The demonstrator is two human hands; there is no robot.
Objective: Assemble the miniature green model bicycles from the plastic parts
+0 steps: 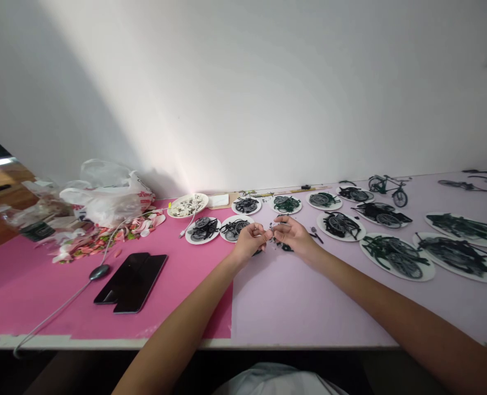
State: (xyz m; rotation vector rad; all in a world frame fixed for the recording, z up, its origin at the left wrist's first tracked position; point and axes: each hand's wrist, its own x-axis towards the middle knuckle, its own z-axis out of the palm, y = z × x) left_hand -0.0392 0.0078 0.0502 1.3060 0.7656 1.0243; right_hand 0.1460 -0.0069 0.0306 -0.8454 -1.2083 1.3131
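Observation:
My left hand (252, 241) and my right hand (289, 232) meet over the table's middle, fingertips pinched together around a small part too tiny to name. Below and beside my fingers lie a few dark loose pieces (316, 236). White plates of black and green model bicycle parts stand around: one plate (222, 233) is just behind my left hand, another plate (322, 226) is right of my right hand. A green plate load (285, 204) sits behind my hands. An assembled model bicycle (389, 187) stands upright at the back right.
Two black phones (139, 282) overlap on the pink cover at left, near a cable with a dark oval piece (99, 272). Behind are a white plastic bag (109, 197), artificial petals (103, 241) and a bowl of small pale pieces (188, 206). A wall runs along the back.

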